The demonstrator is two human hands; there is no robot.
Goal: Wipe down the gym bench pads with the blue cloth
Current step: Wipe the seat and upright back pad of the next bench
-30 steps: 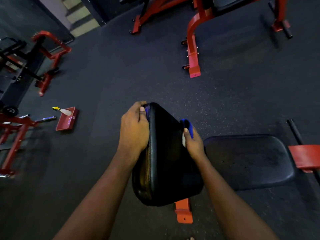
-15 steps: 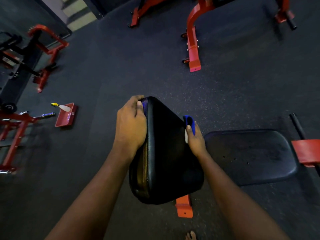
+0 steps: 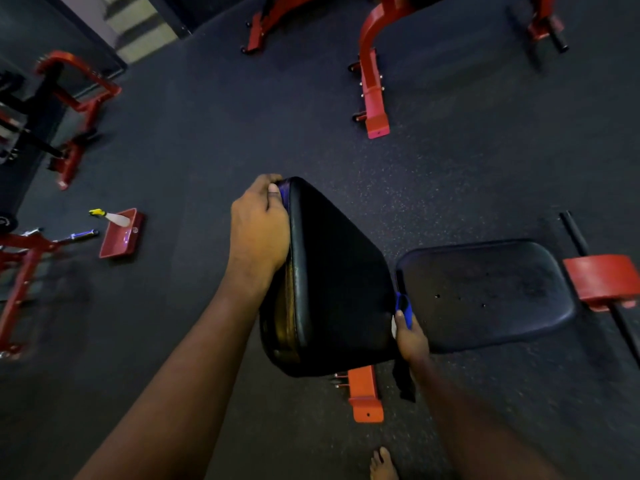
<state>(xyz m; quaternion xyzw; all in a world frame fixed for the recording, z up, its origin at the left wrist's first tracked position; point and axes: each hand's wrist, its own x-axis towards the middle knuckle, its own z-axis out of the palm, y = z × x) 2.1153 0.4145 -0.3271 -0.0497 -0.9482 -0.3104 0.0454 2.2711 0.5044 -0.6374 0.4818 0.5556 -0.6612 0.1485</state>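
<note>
Evidently mid-task, the blue cloth (image 3: 403, 306) is pinched in the right hand (image 3: 410, 337) against the lower right edge of the back pad (image 3: 332, 278). The left hand (image 3: 258, 230) is clamped on that pad's upper left edge, a sliver of blue showing under it. Beside the pad, the seat pad (image 3: 485, 292) probably awaits wiping.

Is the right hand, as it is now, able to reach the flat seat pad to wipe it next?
Probably yes. The right hand holds the blue cloth at the backrest pad's edge, right beside the flat seat pad. Nothing lies between them, and the seat's top is bare.
</note>
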